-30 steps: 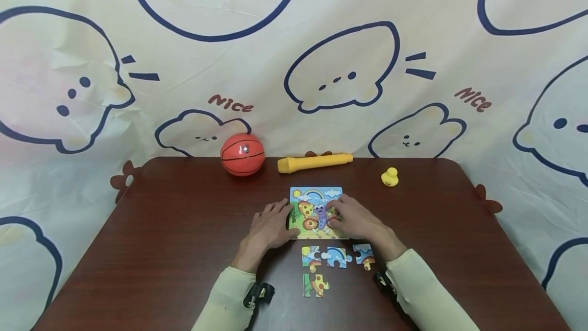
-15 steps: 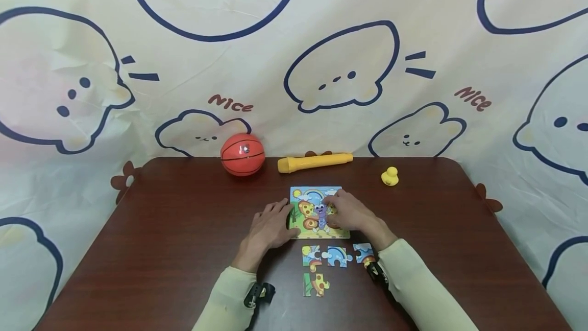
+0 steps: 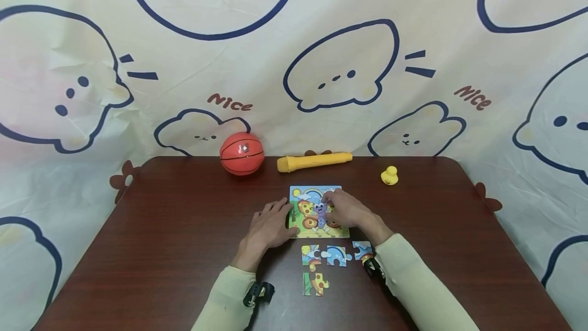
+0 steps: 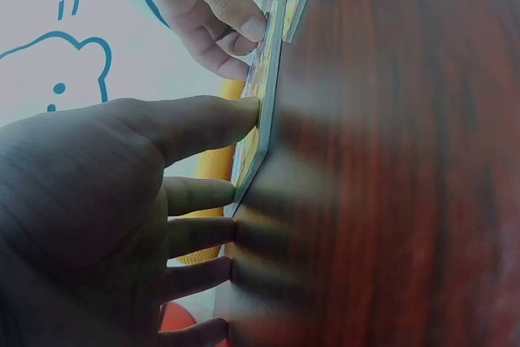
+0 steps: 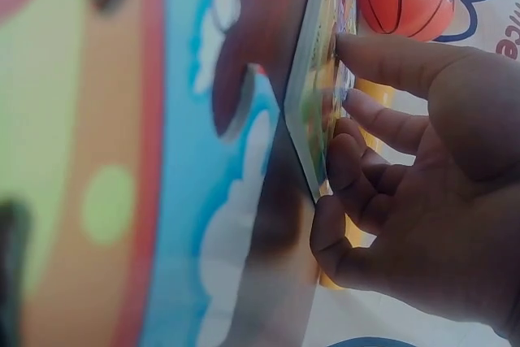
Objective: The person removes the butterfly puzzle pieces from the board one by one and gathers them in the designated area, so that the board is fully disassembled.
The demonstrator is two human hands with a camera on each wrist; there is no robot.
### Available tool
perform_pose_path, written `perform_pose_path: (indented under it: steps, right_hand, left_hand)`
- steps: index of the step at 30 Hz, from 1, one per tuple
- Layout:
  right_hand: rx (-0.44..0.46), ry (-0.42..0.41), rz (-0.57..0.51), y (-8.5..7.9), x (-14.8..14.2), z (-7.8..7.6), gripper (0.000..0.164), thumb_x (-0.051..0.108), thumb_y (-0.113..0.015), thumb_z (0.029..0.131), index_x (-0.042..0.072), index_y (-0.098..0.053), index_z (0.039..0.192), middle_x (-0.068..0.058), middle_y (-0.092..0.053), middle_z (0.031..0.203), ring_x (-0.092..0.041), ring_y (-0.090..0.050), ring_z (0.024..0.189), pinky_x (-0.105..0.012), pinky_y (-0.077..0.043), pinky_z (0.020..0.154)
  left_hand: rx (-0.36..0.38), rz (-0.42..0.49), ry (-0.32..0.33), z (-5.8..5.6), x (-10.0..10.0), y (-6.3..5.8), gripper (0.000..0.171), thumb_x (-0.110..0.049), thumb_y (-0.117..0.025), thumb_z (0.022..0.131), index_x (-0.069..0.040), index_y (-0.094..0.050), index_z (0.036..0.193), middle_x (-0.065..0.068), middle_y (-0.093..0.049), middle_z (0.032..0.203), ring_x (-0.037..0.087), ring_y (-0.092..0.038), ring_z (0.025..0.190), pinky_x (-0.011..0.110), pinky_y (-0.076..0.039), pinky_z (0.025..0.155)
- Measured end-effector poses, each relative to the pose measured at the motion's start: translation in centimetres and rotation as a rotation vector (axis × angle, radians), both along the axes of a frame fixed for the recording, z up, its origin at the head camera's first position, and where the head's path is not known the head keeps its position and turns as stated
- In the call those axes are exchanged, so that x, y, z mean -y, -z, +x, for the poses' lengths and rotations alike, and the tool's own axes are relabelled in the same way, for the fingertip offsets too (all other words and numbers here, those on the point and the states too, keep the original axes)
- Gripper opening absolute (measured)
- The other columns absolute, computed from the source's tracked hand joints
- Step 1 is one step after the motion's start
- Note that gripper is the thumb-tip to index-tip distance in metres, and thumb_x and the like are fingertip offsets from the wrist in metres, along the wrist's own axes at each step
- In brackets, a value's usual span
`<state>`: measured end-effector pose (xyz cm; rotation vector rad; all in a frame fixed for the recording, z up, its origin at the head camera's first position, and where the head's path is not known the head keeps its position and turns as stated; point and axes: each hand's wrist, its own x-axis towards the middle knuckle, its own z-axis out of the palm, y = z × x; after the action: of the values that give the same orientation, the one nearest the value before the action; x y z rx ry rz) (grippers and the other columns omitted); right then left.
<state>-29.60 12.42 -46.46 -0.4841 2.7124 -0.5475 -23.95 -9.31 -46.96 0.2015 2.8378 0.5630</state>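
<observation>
Cartoon-print cloth [image 3: 229, 73] is hung behind a dark table [image 3: 174, 239], and the puzzle [image 3: 312, 213] is laid flat mid-table, four loose pieces [image 3: 337, 256] set just in front of it. Its left edge is touched by the left hand [image 3: 271, 225], fingers pretty straight, thumb on the near corner. Its top is touched by the right hand [image 3: 352, 212], thumb and forefinger apart; whether anything's pinched can't be told. Probably light, stiff and a bit slick; thin tabs could get bent, so pieces are best lifted by their edges, with the rim pinned down.
</observation>
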Motion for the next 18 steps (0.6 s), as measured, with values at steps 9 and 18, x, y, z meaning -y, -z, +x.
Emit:
perform_pose_path:
  steps: [9, 18]
  right_hand:
    - [0.003, 0.02, 0.021, -0.25, 0.23, 0.15, 0.035, 0.026, -0.069, 0.089, 0.016, -0.058, 0.121, -0.004, -0.055, 0.112, -0.016, -0.053, 0.095, -0.037, -0.049, 0.085]
    - [0.033, 0.055, 0.008, -0.38, 0.46, -0.02, 0.034, 0.025, -0.072, 0.087, 0.016, -0.054, 0.115, -0.005, -0.057, 0.11, -0.017, -0.053, 0.091, -0.035, -0.048, 0.077]
  left_hand:
    - [0.006, -0.017, -0.006, -0.16, -0.03, 0.0, 0.072, -0.047, -0.07, 0.084, -0.019, -0.044, 0.146, 0.006, -0.034, 0.157, 0.032, -0.031, 0.142, 0.058, -0.028, 0.112]
    - [0.008, -0.022, -0.002, -0.19, -0.03, 0.08, 0.072, -0.048, -0.069, 0.085, -0.019, -0.044, 0.146, 0.007, -0.033, 0.157, 0.032, -0.031, 0.143, 0.058, -0.028, 0.112]
